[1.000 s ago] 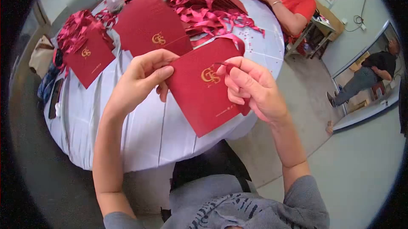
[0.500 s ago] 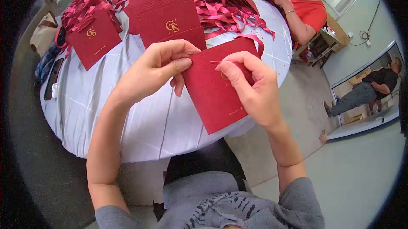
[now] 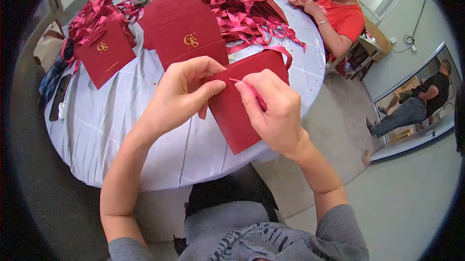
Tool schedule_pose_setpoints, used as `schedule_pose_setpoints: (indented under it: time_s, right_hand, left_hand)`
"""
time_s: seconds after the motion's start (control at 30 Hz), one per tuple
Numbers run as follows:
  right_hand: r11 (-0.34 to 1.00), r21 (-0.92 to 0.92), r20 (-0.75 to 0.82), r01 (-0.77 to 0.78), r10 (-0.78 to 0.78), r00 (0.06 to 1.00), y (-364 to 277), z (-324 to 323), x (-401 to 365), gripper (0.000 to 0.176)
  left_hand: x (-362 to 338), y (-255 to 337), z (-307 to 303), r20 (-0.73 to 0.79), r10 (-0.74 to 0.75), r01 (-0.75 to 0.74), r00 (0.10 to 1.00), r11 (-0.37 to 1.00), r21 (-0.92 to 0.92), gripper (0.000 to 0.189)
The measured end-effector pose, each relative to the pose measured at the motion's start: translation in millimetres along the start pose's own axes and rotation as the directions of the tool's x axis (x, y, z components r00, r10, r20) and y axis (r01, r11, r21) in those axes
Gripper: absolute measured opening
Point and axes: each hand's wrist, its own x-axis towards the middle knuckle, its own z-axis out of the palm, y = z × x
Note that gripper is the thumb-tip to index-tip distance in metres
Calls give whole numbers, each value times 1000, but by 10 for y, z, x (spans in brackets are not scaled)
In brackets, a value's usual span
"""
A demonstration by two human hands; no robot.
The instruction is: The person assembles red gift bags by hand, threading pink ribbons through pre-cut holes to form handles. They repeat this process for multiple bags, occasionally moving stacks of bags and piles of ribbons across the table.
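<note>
A dark red paper gift bag (image 3: 233,126) is held up in front of me over the table's near edge. My left hand (image 3: 186,89) grips its upper left corner between thumb and fingers. My right hand (image 3: 275,111) is closed in front of the bag, pinching a pink-red ribbon (image 3: 235,81) whose short end pokes out past the thumb toward the left hand. More ribbon shows inside that fist. Another stretch of ribbon loops at the bag's upper right corner. The right hand hides the gold print on the bag's front.
On the white-clothed round table (image 3: 160,164) lie a stack of flat red bags (image 3: 177,19), another bag stack (image 3: 109,57) with ribbons, and a big ribbon heap (image 3: 242,9). A phone (image 3: 60,97) lies at left. A person in red (image 3: 339,23) works across at right; another person (image 3: 421,99) is by the doorway.
My right hand has turned and closed further around the ribbon, shifting slightly left and down. More ribbon now shows in its grip. The left hand keeps its hold on the bag.
</note>
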Motion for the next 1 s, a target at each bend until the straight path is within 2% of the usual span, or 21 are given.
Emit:
schedule_pose_setpoints:
  time_s: [0.1,0.23,0.4,0.43,0.47,0.53,0.57,0.63,0.7,0.73,0.8,0.83,0.87,0.9,0.93,1.0]
  right_hand:
    - [994,-74,37,81,-78,996,-21,-33,5,9]
    - [988,-63,31,144,-142,989,6,-47,-6,9]
    - [984,-87,40,157,-154,987,0,-61,-28,9]
    - [980,-102,23,169,-167,986,-7,-55,-26,9]
    - [981,-115,79,157,-148,986,-27,-96,-18,9]
    - [978,-65,4,196,-197,980,-12,-71,-8,11]
    - [976,-76,-6,204,-205,979,-13,-69,-7,11]
    - [965,-117,58,235,-230,972,28,-67,-40,9]
    - [962,-162,78,220,-210,975,3,-53,-89,7]
    - [971,-135,49,197,-192,980,-1,-20,-99,8]
    - [986,-73,52,149,-146,988,6,-5,-84,12]
    - [982,-73,22,176,-175,984,-19,6,-86,11]
    - [992,-15,-6,127,-127,992,-22,45,-101,11]
    - [994,13,-10,110,-110,994,-31,31,-88,9]
    - [993,52,-48,109,-106,993,-12,48,-80,9]
    - [992,129,4,-1,1,1000,10,35,-90,11]
  left_hand:
    - [-33,54,62,-82,18,-17,996,1000,13,16]
    - [-47,86,105,-118,20,-9,993,995,96,15]
    - [-47,91,150,-130,27,-8,991,989,144,16]
    - [-50,76,167,-153,81,-52,985,981,188,15]
    - [-48,62,189,-170,137,-95,976,968,231,14]
    - [-49,48,220,-168,148,-108,975,968,226,13]
    - [-52,50,222,-179,186,-129,966,948,290,14]
    - [-47,71,261,-180,262,-186,948,916,355,15]
    - [-70,70,296,-188,266,-183,945,911,370,14]
    - [-55,10,309,-204,359,-258,911,881,397,14]
    - [-71,70,298,-150,232,-162,961,914,373,17]
    - [-81,109,359,-114,373,-268,921,817,510,18]
    - [-67,31,332,-87,468,-353,879,763,541,18]
    - [-77,36,355,-155,373,-271,915,851,451,19]
    - [-91,66,318,-142,288,-197,947,869,453,19]
    - [-94,60,322,-172,241,-135,955,872,471,18]
